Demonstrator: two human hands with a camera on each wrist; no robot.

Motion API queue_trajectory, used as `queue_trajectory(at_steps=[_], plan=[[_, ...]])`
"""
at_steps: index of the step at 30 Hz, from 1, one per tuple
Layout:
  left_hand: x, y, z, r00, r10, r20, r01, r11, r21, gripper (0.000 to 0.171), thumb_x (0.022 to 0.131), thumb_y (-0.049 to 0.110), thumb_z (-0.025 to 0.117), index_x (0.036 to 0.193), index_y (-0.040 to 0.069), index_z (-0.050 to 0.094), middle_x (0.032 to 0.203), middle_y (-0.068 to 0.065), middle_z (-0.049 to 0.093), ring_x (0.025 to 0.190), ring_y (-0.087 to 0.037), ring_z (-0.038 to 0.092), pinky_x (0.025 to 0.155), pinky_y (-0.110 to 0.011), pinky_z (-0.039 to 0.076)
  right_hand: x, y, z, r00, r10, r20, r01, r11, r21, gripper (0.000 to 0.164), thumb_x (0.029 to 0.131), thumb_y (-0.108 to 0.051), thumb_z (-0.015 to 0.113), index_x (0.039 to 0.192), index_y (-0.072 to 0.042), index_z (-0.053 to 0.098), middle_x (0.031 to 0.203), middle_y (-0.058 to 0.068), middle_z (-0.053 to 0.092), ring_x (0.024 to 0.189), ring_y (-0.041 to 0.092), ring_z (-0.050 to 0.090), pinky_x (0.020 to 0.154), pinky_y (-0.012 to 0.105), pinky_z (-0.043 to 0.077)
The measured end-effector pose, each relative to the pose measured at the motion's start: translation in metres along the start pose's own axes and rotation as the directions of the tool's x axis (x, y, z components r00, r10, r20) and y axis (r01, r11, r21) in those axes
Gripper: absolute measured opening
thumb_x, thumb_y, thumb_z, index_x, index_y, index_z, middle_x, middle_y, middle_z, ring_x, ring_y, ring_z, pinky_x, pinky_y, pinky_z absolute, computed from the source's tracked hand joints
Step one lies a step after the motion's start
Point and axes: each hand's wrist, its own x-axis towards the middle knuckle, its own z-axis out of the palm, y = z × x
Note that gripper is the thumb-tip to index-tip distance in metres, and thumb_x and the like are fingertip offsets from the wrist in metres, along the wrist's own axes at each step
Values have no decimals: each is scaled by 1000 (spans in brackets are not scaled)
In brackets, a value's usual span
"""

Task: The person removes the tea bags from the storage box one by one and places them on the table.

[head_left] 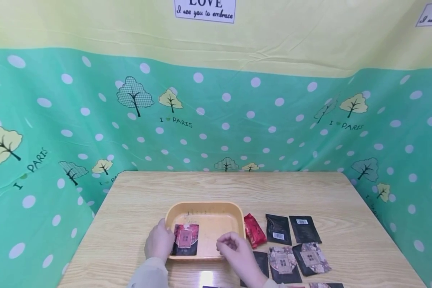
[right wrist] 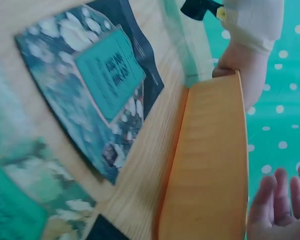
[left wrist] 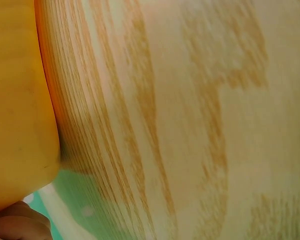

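Observation:
A shallow orange-yellow tray sits on the table with one dark sachet with a pink-red floral print lying at its left inside. My left hand grips the tray's left wall; in the right wrist view that hand has its fingers bent over the rim. Over the tray's front right corner hovers my right hand, fingers loosely bent and nothing between them. In the right wrist view its fingers show beside the tray wall.
Right of the tray lie a red packet, black sachets with barcodes and floral-fronted sachets. More sachets show at the bottom edge, partly cut off. A green and yellow printed cloth hangs behind the wooden table.

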Motion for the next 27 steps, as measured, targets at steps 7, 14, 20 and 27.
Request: queue_trajectory(at_steps=[7, 14, 20, 27], plan=[[1, -1, -1, 1000, 3, -9, -3, 1000, 3, 46, 91, 13, 45, 135, -2, 40, 118, -29, 55, 103, -46, 55, 80, -57, 46, 25, -2, 19, 999, 35, 20, -38, 988, 152, 32, 84, -11, 62, 107, 11, 56, 95, 19, 65, 81, 26, 64, 72, 29, 55], [3, -2, 0, 1000, -1, -1, 1, 1000, 2, 48, 91, 13, 45, 136, -2, 38, 120, -29, 54, 104, -47, 54, 80, -57, 46, 46, 6, 38, 988, 141, 65, -151, 968, 203, 41, 85, -12, 59, 115, 14, 50, 103, 23, 63, 89, 30, 65, 81, 39, 54], [2, -1, -1, 1000, -13, 4, 13, 1000, -3, 48, 91, 13, 44, 137, -2, 37, 122, -30, 52, 106, -47, 53, 82, -58, 45, 57, 10, 49, 968, 242, 65, -250, 947, 201, 40, 84, -11, 59, 115, 13, 49, 99, 17, 61, 86, 27, 63, 81, 39, 54], [0, 1, -1, 1000, -11, -1, 11, 1000, -9, 48, 91, 13, 45, 136, -1, 38, 120, -29, 53, 105, -47, 54, 81, -57, 46, 63, 17, 52, 938, 323, 127, -345, 910, 229, 35, 84, -13, 56, 109, 10, 51, 102, 21, 59, 83, 26, 62, 80, 41, 54]])
